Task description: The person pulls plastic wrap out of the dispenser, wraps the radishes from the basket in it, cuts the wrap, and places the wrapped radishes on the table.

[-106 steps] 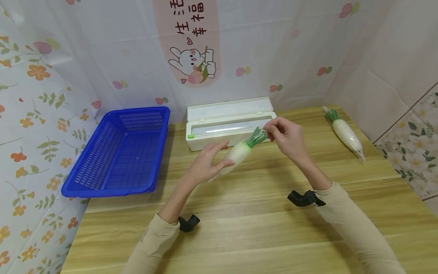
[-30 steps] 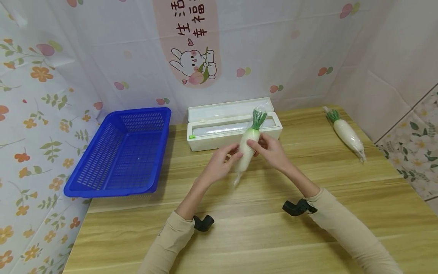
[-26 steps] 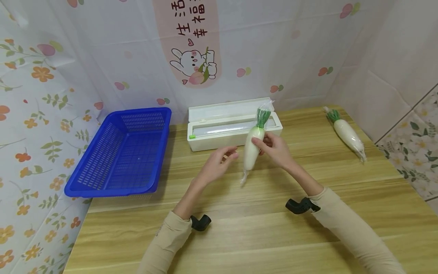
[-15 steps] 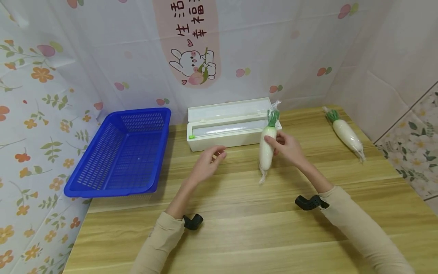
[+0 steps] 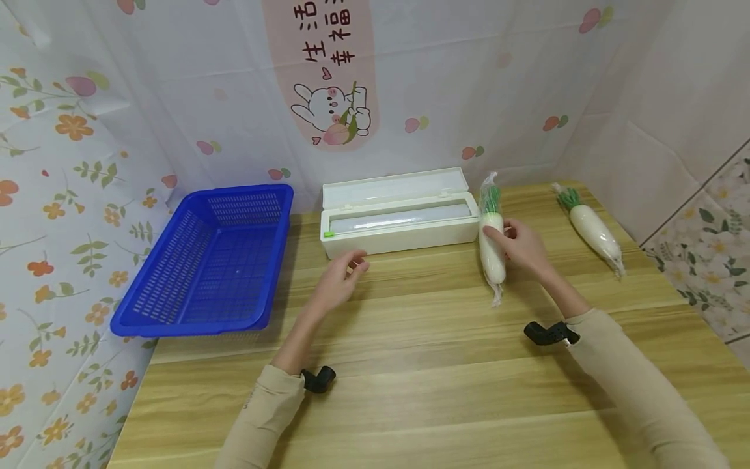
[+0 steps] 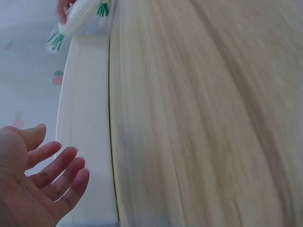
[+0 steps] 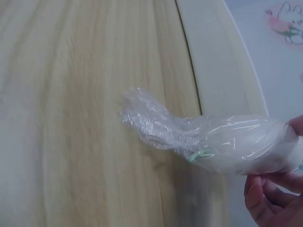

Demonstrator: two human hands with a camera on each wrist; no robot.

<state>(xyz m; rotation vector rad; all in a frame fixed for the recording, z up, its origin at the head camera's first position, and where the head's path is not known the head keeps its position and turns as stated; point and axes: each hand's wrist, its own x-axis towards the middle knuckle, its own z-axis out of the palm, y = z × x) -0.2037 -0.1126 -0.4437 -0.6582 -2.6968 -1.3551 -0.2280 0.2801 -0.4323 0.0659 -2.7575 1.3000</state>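
Observation:
My right hand (image 5: pixel 524 247) holds a white radish (image 5: pixel 492 254) with green tops, wrapped in clear film, just off the right end of the white cling film box. In the right wrist view the radish's twisted film tail (image 7: pixel 151 123) points left, with thumb and fingers around the body. My left hand (image 5: pixel 340 280) is in front of the box's left part, its fingers loosely bent and holding nothing; the left wrist view shows its bare palm (image 6: pixel 28 189). The cling film box (image 5: pixel 401 228) has its lid up, a roll inside and a green tab on its left end.
A second film-wrapped radish (image 5: pixel 594 231) lies at the table's right back. A blue plastic basket (image 5: pixel 275 260) stands at the left. The wooden table (image 5: pixel 422 391) meets a patterned cloth wall (image 5: pixel 469 78) behind.
Both hands were on the radish a second ago; the left hand let go and drew back leftward. My right hand has carried the radish rightward, from before the box to beside its right end.

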